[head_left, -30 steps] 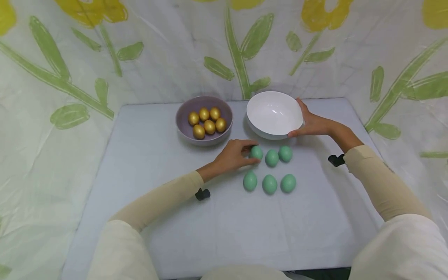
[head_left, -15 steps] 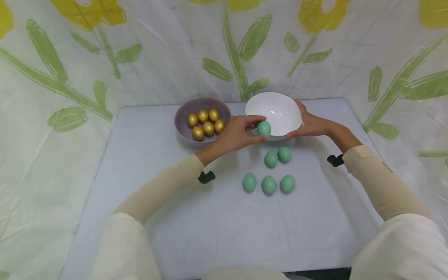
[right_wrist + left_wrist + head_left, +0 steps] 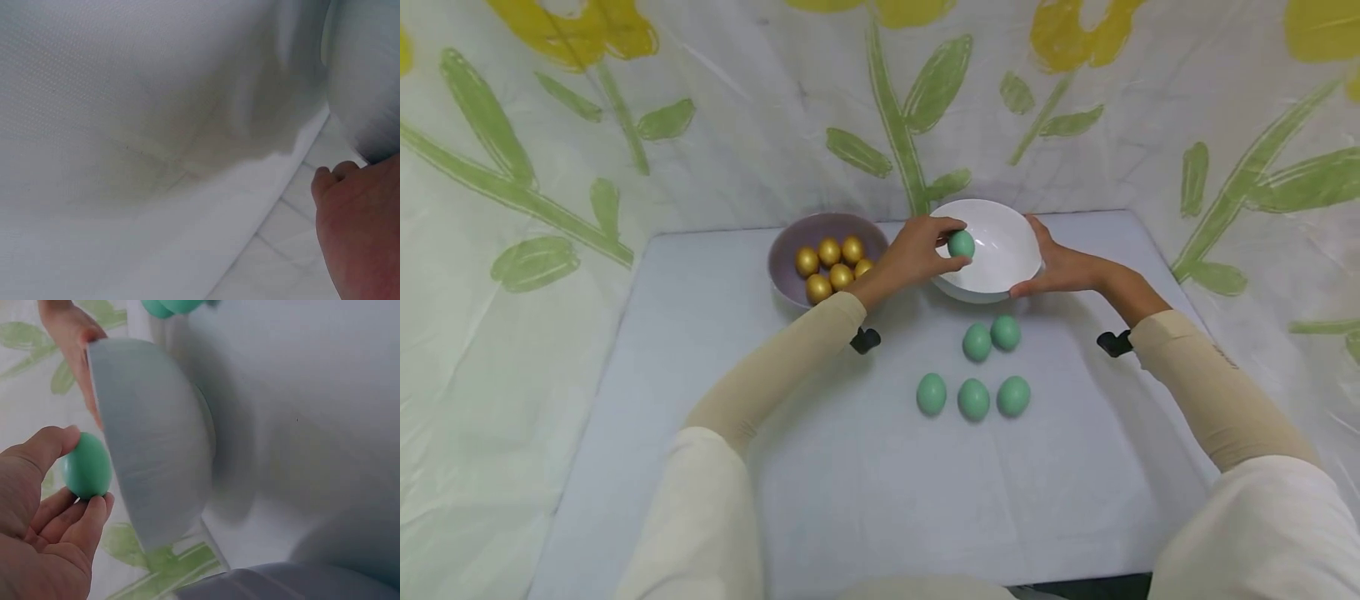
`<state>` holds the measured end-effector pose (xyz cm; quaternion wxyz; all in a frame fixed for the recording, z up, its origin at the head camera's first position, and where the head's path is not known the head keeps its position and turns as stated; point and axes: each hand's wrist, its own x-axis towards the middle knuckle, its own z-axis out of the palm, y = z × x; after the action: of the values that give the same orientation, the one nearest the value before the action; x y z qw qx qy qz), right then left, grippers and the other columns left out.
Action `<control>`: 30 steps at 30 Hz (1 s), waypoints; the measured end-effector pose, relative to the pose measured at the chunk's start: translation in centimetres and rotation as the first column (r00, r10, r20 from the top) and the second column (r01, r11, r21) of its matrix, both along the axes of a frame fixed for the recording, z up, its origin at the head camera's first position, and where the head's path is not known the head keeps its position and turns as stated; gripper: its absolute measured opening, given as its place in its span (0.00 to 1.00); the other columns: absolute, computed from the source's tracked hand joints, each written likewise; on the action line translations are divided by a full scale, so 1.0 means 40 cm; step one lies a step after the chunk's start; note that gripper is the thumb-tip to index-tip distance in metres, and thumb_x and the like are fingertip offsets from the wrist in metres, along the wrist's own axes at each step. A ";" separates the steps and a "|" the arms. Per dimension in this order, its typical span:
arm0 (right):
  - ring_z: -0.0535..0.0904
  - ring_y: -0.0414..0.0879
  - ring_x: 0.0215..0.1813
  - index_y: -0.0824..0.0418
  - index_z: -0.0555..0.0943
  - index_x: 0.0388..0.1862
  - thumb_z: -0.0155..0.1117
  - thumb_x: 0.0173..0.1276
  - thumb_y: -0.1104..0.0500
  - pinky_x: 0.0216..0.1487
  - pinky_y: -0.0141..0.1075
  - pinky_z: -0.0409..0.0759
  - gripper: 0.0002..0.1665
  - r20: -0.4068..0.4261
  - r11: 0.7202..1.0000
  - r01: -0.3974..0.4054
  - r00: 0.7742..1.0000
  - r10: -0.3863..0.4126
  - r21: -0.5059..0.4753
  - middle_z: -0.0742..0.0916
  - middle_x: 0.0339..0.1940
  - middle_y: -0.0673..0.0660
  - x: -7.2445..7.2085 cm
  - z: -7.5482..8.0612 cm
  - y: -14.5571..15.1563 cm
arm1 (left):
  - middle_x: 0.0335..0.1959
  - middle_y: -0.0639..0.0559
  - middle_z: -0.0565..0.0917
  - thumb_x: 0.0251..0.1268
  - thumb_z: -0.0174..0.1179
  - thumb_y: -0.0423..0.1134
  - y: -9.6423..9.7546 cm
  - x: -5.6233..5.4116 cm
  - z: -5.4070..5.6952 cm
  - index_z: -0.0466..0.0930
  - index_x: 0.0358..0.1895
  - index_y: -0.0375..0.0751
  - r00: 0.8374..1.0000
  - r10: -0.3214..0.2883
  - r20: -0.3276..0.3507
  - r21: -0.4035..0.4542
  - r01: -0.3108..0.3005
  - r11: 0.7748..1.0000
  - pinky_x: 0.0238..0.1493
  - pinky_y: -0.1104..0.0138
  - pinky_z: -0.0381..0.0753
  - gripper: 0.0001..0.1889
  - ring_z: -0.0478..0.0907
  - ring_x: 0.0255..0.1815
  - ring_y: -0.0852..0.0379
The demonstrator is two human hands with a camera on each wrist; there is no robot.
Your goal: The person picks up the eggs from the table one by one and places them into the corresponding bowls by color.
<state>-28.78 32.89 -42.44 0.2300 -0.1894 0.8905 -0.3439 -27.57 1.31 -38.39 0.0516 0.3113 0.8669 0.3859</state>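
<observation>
Pinching a green egg point(image 3: 962, 245) between thumb and fingertips, the left hand point(image 3: 917, 250) is over the left part of the white bowl point(image 3: 1003, 250). The left wrist view shows the egg close above the bowl's rim, with its lower end on the fingertips, so it does not yet rest inside. The right hand point(image 3: 1063, 265) grips the bowl on its right side, thumb at the near edge and fingers toward the far edge.

To do this well, I would lower the egg close to the bowl's floor before parting the fingers, since a release from rim height could let it knock and roll. Shifting a little toward the bowl's middle first would likely give the knuckles room to clear the rim. The right hand's grip should be firm but quiet, so that the bowl neither tips nor slides; whether its base sits flat I cannot tell.

Two loose green eggs point(image 3: 977, 342) lie on the table point(image 3: 880, 500) just in front of the white bowl, and a row of three green eggs point(image 3: 973, 400) lies further in front of it. The purple bowl point(image 3: 784, 254) with its gold eggs point(image 3: 829, 252) stands left of the white bowl, partly hidden by the left arm point(image 3: 778, 358), which would best pass high enough not to brush them.
</observation>
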 end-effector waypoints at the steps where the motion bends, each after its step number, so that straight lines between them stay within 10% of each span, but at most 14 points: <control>1: 0.51 0.58 0.82 0.45 0.23 0.86 0.82 0.62 0.46 0.79 0.62 0.55 0.82 0.003 1.000 0.002 1.000 -0.002 0.009 0.46 0.86 0.61 0.001 0.000 0.000 | 0.65 0.46 0.84 0.68 0.74 0.44 0.005 -0.012 -0.005 0.79 0.70 0.35 1.000 0.002 -0.007 -0.032 -0.002 0.999 0.62 0.71 0.79 0.31 0.83 0.63 0.53; 13: 0.49 0.62 0.84 0.47 0.21 0.86 0.80 0.63 0.44 0.79 0.65 0.54 0.82 0.024 1.000 0.007 1.000 -0.007 0.026 0.42 0.87 0.61 0.010 0.010 -0.006 | 0.67 0.43 0.83 0.71 0.72 0.43 0.043 -0.091 -0.039 0.77 0.71 0.33 0.999 0.007 -0.038 -0.277 -0.018 0.961 0.67 0.64 0.76 0.30 0.79 0.66 0.50; 30: 0.48 0.65 0.84 0.53 0.21 0.85 0.81 0.62 0.49 0.79 0.65 0.54 0.83 0.064 1.000 0.007 0.998 -0.008 0.017 0.41 0.87 0.65 0.029 0.046 -0.039 | 0.51 0.46 0.83 0.71 0.71 0.38 0.081 -0.113 -0.061 0.81 0.55 0.36 0.996 -0.032 -0.088 -0.521 -0.018 0.854 0.58 0.61 0.77 0.15 0.75 0.53 0.52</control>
<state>-27.62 31.33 -40.59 0.2586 -0.1730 0.8863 -0.3430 -32.11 4.54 -40.83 0.0949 0.3065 0.9393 0.1217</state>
